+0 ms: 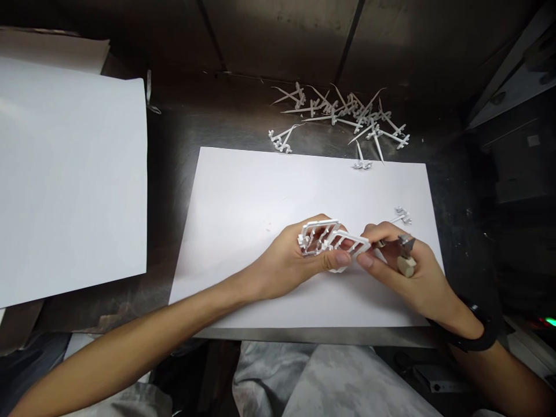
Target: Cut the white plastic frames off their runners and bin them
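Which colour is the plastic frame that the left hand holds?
White. The frame in the left hand shows best in the head view, the only one.

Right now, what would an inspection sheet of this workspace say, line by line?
Surface: dark metal bench with a white sheet under the hands.
Job's things: white plastic frame gripped in the left hand; right hand holds a small tool with a pale handle and touches the frame's edge.
Clutter: pile of white plastic offcuts at the back; one loose offcut on the sheet.
Hands: both closed on what they hold; black wristband on the right.
Cables: nothing seen.
Surroundings: second large white sheet on the left; dark metal wall behind.
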The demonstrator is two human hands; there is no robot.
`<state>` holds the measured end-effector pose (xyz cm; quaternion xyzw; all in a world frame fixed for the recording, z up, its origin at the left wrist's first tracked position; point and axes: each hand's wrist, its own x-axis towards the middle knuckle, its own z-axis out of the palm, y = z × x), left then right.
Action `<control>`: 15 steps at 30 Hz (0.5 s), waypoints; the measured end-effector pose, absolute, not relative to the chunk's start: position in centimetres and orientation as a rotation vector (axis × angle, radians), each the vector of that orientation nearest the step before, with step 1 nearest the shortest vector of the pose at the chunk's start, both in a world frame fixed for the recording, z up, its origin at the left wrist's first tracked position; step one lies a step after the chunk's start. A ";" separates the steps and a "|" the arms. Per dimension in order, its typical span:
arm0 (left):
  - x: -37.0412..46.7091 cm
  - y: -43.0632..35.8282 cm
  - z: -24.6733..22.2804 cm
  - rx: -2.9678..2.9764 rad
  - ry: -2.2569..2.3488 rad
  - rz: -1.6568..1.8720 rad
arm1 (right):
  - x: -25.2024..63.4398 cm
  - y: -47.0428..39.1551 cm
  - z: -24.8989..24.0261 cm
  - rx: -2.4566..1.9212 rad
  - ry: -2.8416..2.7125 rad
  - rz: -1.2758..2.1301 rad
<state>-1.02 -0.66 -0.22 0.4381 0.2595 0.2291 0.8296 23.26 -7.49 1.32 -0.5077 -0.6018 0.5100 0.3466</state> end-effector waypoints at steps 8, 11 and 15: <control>-0.8 -0.8 -0.1 0.410 0.439 0.413 | 24.9 -6.4 0.2 -1.394 -1.009 1.461; -0.8 -0.6 0.0 0.324 0.468 0.398 | 24.8 -6.0 0.7 -1.372 -0.908 1.551; -0.8 -0.5 0.2 0.319 0.449 0.409 | 24.3 -5.6 1.2 -1.395 -0.891 1.589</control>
